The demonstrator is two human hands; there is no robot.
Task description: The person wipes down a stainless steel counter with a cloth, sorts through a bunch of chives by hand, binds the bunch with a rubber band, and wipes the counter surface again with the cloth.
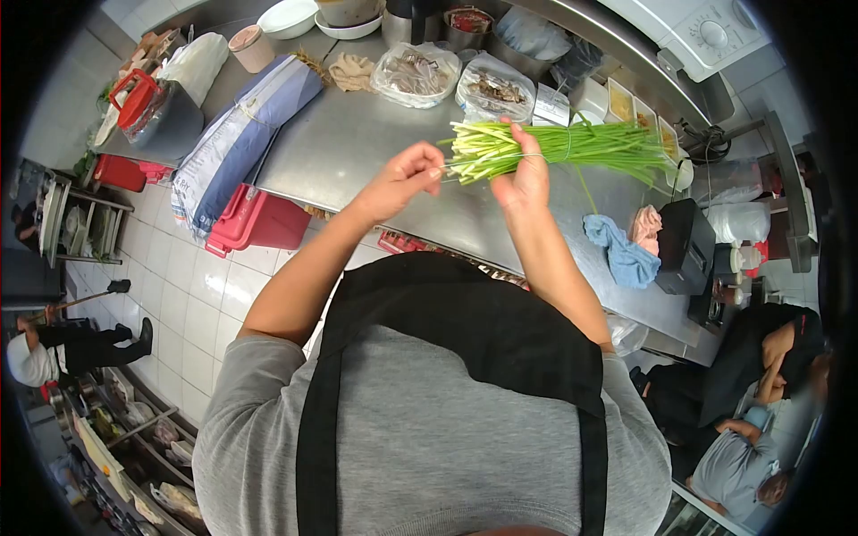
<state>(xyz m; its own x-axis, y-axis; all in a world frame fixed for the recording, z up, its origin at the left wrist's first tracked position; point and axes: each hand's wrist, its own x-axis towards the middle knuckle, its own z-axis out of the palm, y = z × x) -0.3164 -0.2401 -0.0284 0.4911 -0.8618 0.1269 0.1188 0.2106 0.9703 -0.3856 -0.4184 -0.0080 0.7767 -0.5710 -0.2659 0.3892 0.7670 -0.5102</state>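
A bunch of long green chives with pale cut ends lies across my right hand, above the steel counter. My right hand is closed around it near the pale ends, thumb on top. A thin tie runs from the bunch toward my left hand. The fingers of my left hand are pinched together on the end of this tie, just left of the pale ends. Another band circles the bunch farther right. Some stalks hang down loose.
Behind my hands stand two plastic bags of brownish food. A paper-wrapped bundle lies left, above a red bin. A blue cloth and a black box sit right. Other people are at lower right and far left.
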